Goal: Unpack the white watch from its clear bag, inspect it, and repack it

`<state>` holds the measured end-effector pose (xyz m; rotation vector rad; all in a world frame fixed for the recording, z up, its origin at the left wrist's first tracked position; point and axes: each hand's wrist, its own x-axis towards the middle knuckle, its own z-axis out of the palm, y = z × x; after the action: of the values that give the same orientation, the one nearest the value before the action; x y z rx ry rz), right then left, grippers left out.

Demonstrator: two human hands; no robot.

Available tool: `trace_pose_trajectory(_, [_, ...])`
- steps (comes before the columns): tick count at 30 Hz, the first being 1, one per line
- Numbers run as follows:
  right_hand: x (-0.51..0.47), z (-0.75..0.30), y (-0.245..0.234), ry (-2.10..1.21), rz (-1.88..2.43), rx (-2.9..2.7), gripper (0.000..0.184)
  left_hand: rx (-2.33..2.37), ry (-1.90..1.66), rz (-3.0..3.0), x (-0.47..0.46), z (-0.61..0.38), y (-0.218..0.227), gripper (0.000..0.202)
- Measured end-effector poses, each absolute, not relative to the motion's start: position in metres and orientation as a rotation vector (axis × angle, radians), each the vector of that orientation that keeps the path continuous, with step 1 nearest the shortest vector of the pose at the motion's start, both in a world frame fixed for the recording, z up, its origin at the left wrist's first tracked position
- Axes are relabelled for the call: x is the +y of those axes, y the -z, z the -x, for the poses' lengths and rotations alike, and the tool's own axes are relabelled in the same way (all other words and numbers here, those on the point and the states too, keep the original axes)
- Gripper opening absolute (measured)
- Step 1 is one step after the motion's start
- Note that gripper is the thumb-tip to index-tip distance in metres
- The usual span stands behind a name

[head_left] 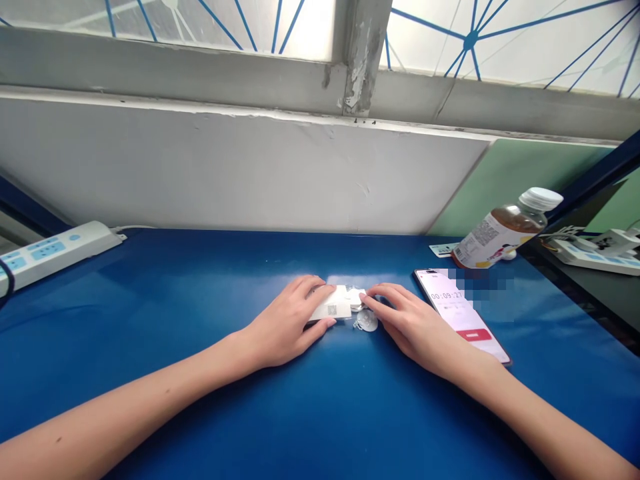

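My left hand (295, 320) grips a small flat white box (336, 304) with a square printed code, fingers over its top and thumb along the near side. From the box's right end a small white piece (355, 298) sticks out, with some clear plastic around it. The fingertips of my right hand (405, 320) are closed on that piece; how the thumb sits is hidden. Just below, between the hands, a round silvery-clear disc (368, 321) lies on the blue table (240, 413). A small tangled bit shows at the disc's left edge.
A phone (467, 310) showing a running timer lies beside my right forearm. Behind it stand a tilted-looking drink bottle (505, 230) and a small card (443, 250). Power strips sit at the left (60, 252) and far right (595, 257). A wall (250, 173) closes the back.
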<state>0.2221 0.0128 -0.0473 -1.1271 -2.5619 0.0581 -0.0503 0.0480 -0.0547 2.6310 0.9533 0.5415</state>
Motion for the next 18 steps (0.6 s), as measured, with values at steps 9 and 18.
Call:
trace_pose_trajectory(9, [0.015, -0.226, 0.045, -0.124, 1.096, -2.569, 0.056, 1.0, -0.591, -2.644, 0.047, 0.049, 0.054, 0.043])
trace_pose_trajectory(18, [0.003, -0.214, 0.049, -0.184, 1.05, -2.648, 0.086, 1.002, -0.564, -2.702, 0.047, 0.049, 0.056, 0.045])
